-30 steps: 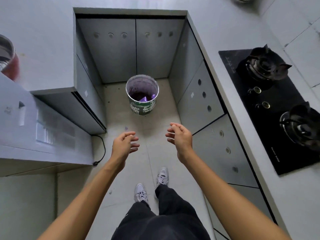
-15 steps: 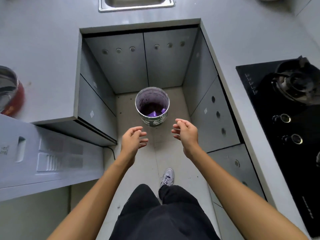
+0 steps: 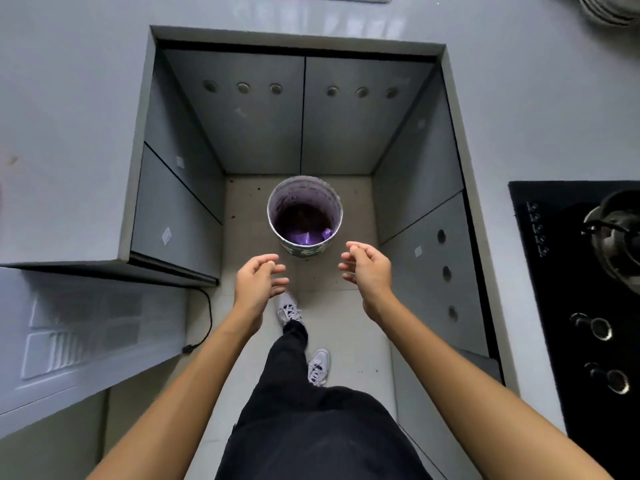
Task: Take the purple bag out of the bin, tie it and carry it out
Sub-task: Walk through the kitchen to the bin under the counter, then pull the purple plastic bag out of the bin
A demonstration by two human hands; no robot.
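bin [image 3: 304, 216] sits upright on the tile floor [image 3: 346, 327] in the recess between grey cabinets [image 3: 301, 116], about 12 o'clock from the hands, near centre of view. purple bag [image 3: 306, 235] lines the bin, still inside it; purple film shows along the inner wall and crumpled purple plastic at the bottom, toward the 6 o'clock side of the opening. rim of bag folded over the bin edge, hard to tell how far.

left hand [image 3: 258, 282] at 7 o'clock of the bin, just short of it, not touching. fingers [image 3: 273, 270] loosely curled and spread, holding nothing. right hand [image 3: 367, 268] at 4 o'clock of the bin, near it, also apart from it. its fingers [image 3: 349, 261] curled inward, open, nothing in them. palms face each other with the bin between and beyond them. both forearms bare, reaching in from the bottom corners.

black trousers [image 3: 311, 410] and white sneakers [image 3: 318, 367] at 6 o'clock; one foot forward, partly hidden by the left hand.

gas hob [image 3: 571, 289] black, at 3 o'clock on the grey countertop [image 3: 536, 98], burner and two knobs visible. a pale appliance [image 3: 76, 337] at 8 o'clock, blurred, with a black cable [image 3: 207, 317] running down to the floor beside it. striped object at top right corner, cut off, cannot tell what.
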